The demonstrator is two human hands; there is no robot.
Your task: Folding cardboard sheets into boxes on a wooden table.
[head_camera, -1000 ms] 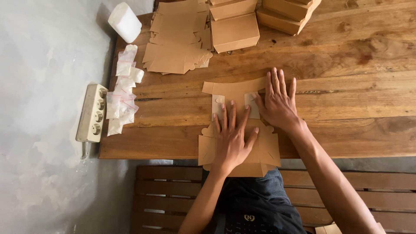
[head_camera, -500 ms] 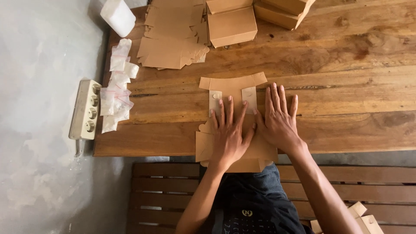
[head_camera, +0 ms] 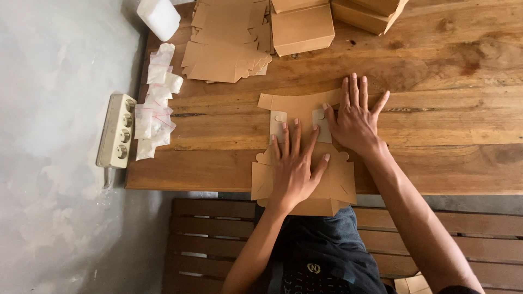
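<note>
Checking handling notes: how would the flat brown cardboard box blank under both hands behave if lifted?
The flat brown cardboard box blank is probably light and thin. Its creased flaps would likely droop. The left hand and right hand press it flat, suggesting springback.

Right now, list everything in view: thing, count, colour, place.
flat box blank: one, brown card, unfolded on the table's near edge, under both hands
stack of flat blanks: one pile, brown, far left of the table
folded boxes: at least three, brown, far edge, partly cut off by the frame
small plastic bags: a cluster, clear and white, left edge of the table
white block: one, white, far left corner
power strip: one, cream, on the floor left of the table
table: one, brown wood
bench: one, dark slatted wood, near side
card scraps: brown, bottom right on the bench
left hand: flat on the blank
right hand: flat on the blank's right side
</note>
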